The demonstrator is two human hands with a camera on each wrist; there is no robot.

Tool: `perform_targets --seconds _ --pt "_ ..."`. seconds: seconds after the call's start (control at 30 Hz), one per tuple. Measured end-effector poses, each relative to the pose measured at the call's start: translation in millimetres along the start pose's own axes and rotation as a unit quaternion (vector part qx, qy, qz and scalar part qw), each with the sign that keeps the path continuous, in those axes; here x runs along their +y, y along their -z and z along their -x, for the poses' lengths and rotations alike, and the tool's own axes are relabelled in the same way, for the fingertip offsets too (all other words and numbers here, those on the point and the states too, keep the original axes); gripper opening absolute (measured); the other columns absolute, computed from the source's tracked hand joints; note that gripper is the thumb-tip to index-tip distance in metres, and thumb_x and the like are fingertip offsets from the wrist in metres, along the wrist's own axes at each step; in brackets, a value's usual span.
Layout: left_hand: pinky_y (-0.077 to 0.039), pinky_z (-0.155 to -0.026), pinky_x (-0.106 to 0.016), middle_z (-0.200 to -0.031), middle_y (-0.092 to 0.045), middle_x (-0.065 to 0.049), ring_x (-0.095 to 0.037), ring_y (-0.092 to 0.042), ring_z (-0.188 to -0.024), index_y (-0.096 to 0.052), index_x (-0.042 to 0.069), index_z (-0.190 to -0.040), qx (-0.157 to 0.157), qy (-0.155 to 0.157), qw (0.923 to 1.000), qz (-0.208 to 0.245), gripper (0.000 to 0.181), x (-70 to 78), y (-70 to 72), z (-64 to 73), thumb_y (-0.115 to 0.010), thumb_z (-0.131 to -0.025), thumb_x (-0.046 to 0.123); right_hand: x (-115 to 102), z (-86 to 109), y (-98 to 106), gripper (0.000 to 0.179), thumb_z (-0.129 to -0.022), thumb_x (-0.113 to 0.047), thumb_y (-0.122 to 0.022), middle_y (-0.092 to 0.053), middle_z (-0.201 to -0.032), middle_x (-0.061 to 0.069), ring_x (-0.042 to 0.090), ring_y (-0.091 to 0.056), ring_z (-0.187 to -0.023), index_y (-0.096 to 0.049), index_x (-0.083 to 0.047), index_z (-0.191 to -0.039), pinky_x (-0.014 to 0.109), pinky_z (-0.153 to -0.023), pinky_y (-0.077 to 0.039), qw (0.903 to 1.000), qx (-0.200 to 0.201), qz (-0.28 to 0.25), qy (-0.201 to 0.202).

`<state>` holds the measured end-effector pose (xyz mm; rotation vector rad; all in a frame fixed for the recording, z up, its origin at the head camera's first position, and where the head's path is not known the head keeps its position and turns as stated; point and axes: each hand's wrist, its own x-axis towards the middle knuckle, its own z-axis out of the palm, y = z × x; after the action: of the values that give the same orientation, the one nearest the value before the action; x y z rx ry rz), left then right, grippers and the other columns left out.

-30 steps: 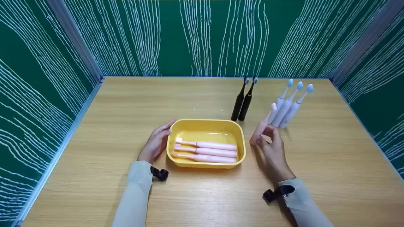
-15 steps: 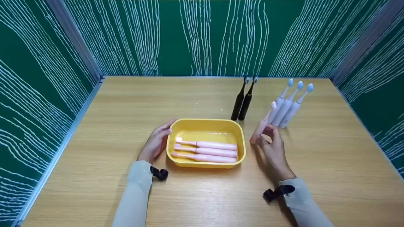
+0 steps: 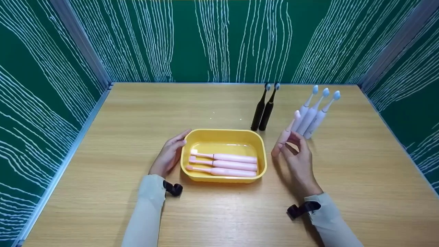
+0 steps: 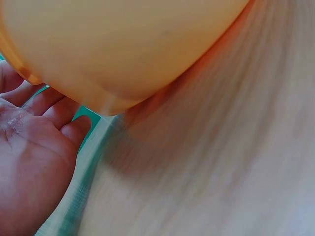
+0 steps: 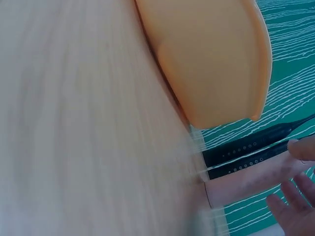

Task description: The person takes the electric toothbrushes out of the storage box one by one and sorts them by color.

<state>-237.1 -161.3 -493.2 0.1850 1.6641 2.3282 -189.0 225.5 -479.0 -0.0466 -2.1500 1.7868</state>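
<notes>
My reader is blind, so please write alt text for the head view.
A right hand holds one pink toothbrush; the left hand touches a yellow tray holding three more. Behind stand two black toothbrushes and three white ones.

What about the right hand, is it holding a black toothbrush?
No, the right hand pinches a pink toothbrush, while both black toothbrushes stand apart, farther back on the table.

The plastic bin (image 3: 223, 138) is yellow, its electric toothbrushes (image 3: 235, 166) and the single toothbrush (image 3: 283, 137) at its right pink. The far pair (image 3: 258, 112) is black, the far-right trio (image 3: 309, 118) white with light-blue heads (image 3: 326, 92). Wavy white lines streak the green walls (image 3: 185, 51).
</notes>
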Motion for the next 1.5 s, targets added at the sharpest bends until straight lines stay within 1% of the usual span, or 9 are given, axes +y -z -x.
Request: perform_targets --seconds 0.2,0.33,0.43,0.57,0.7,0.83,0.97,1.23,1.5 --pt "-0.020 -0.121 -0.035 -0.158 -0.023 -0.015 -0.025 -0.021 -0.147 -0.029 -0.005 -0.148 0.003 -0.001 1.0000 0.005 0.053 0.1 -0.3 0.4 -0.038 -0.096 0.001 -7 -2.0 5 0.050 -0.087 -0.009 -0.068 -0.054 -0.117 0.003 0.015 -0.052 -0.112 -0.047 -0.005 -0.133 0.022 -0.100 -0.048 0.9980 0.041 -0.046 0.011" --pt "-0.019 -0.121 -0.035 -0.158 -0.023 -0.016 -0.025 -0.019 -0.147 -0.029 -0.005 -0.147 0.005 -0.003 0.9999 0.011 0.053 0.5 -0.7 0.3 -0.039 -0.096 0.001 -13 -3.6 7 0.044 -0.084 -0.008 -0.072 -0.056 -0.112 0.005 0.017 -0.054 -0.108 -0.053 -0.007 -0.124 0.022 -0.097 -0.050 0.9917 0.085 -0.092 0.026" --pt "-0.018 -0.122 -0.035 -0.158 -0.023 -0.016 -0.025 -0.019 -0.147 -0.029 -0.006 -0.147 0.006 -0.004 0.9999 0.013 0.053 0.4 -0.4 0.0 -0.039 -0.096 0.001 -19 -3.4 8 0.038 -0.081 -0.002 -0.073 -0.057 -0.105 0.006 0.018 -0.056 -0.101 -0.058 -0.006 -0.115 0.021 -0.091 -0.051 0.9816 0.119 -0.137 0.061" --pt "-0.020 -0.121 -0.036 -0.158 -0.024 -0.015 -0.025 -0.021 -0.147 -0.029 -0.005 -0.148 -0.002 -0.001 0.9999 0.016 0.053 0.1 0.0 0.4 -0.039 -0.096 0.001 -28 -0.2 6 0.028 -0.080 0.010 -0.069 -0.058 -0.096 0.003 0.014 -0.056 -0.091 -0.060 0.004 -0.105 0.019 -0.082 -0.051 0.9668 0.132 -0.155 0.155" --pt "-0.021 -0.121 -0.036 -0.158 -0.024 -0.015 -0.024 -0.022 -0.146 -0.028 -0.004 -0.148 -0.009 0.001 0.9997 0.021 0.053 -0.3 -0.5 0.4 -0.037 -0.097 0.001 -40 6.9 -2 0.026 -0.079 0.018 -0.064 -0.060 -0.096 0.001 0.011 -0.059 -0.091 -0.054 0.018 -0.103 0.019 -0.084 -0.053 0.9555 0.097 -0.124 0.250" --pt "-0.021 -0.121 -0.035 -0.158 -0.024 -0.015 -0.025 -0.022 -0.146 -0.029 -0.004 -0.148 -0.005 -0.001 0.9998 0.022 0.052 -0.3 -1.3 -0.1 -0.037 -0.097 0.001 -51 12.5 -14 0.029 -0.077 0.021 -0.063 -0.061 -0.102 0.008 0.013 -0.061 -0.096 -0.053 0.022 -0.104 0.022 -0.088 -0.054 0.9513 0.032 -0.092 0.293" --pt "-0.020 -0.121 -0.035 -0.158 -0.024 -0.014 -0.024 -0.021 -0.147 -0.030 -0.004 -0.147 0.004 -0.001 0.9999 0.017 0.051 0.1 -1.8 -0.3 -0.038 -0.097 0.002 -56 12.8 -25 0.033 -0.075 0.024 -0.063 -0.060 -0.106 0.017 0.014 -0.062 -0.099 -0.057 0.019 -0.107 0.025 -0.087 -0.055 0.9526 -0.033 -0.069 0.294" --pt "-0.021 -0.121 -0.034 -0.159 -0.024 -0.011 -0.022 -0.020 -0.148 -0.032 -0.002 -0.147 0.007 0.008 0.9999 0.008 0.051 1.0 -1.2 -0.2 -0.040 -0.097 0.003 -58 8.7 -38 0.037 -0.078 0.014 -0.068 -0.061 -0.106 0.023 0.012 -0.061 -0.102 -0.060 0.011 -0.115 0.024 -0.089 -0.055 0.9587 -0.095 -0.009 0.268" --pt "-0.019 -0.122 -0.035 -0.159 -0.024 -0.013 -0.023 -0.018 -0.148 -0.032 -0.004 -0.147 0.006 0.000 1.0000 0.008 0.051 -1.1 0.7 0.0 -0.040 -0.097 0.002 -65 3.1 -49 0.037 -0.081 0.002 -0.072 -0.065 -0.108 0.018 0.015 -0.063 -0.101 -0.062 0.005 -0.117 0.028 -0.087 -0.057 0.9506 -0.155 0.053 0.263"
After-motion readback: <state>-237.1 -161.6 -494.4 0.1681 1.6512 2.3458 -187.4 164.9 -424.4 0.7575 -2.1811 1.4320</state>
